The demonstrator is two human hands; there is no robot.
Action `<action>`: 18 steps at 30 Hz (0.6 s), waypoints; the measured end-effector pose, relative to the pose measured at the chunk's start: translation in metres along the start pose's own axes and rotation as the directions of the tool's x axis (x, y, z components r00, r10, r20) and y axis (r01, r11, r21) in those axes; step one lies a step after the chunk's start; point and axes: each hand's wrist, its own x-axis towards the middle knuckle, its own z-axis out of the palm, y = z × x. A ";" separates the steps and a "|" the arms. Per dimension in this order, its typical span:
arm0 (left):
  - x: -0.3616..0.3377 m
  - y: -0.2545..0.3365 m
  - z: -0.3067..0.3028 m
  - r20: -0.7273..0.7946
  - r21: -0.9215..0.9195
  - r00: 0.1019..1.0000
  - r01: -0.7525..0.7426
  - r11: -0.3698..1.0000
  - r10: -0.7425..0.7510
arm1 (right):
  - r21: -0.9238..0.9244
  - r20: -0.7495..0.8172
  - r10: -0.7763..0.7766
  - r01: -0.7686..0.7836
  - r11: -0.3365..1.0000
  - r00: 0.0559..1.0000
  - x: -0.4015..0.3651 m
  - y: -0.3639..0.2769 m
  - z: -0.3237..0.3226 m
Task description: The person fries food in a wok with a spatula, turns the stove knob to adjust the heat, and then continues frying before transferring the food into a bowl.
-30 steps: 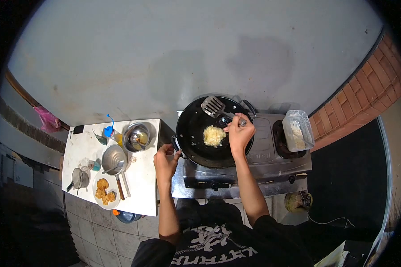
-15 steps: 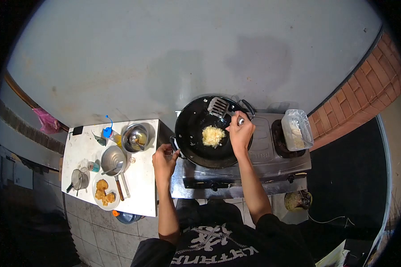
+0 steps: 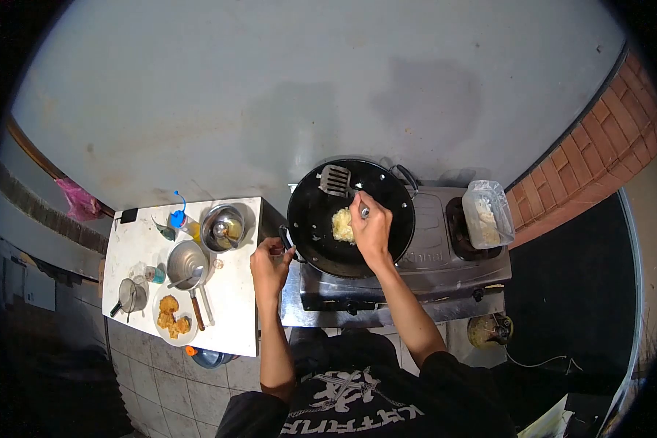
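A black wok (image 3: 321, 252) sits on the stove with a pale yellow lump of food (image 3: 341, 225) in its middle. My right hand (image 3: 373, 229) is closed round the handle of a slotted spatula (image 3: 335, 180), whose metal head is over the far left part of the wok. That hand covers part of the food's right side. At the wok's left edge, my left hand (image 3: 270, 266) grips the wok's loop handle (image 3: 285, 237), fingers bent around it.
Right of the wok, a clear plastic container (image 3: 488, 215) stands on the other burner of the stove (image 3: 431, 270). On the white table (image 3: 230, 321) at left are a plate (image 3: 191, 335) of fried pieces, metal bowls (image 3: 222, 226), a saucepan (image 3: 187, 261) and a strainer (image 3: 131, 296).
My right hand and the spatula have moved left across the wok, and the hand now overlaps the food. My left hand stays on the wok handle.
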 end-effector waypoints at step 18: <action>0.000 0.001 0.000 0.021 0.007 1.000 0.020 1.000 -0.020 | 0.243 -0.027 0.190 -0.178 0.954 0.981 0.000 -0.009 -0.030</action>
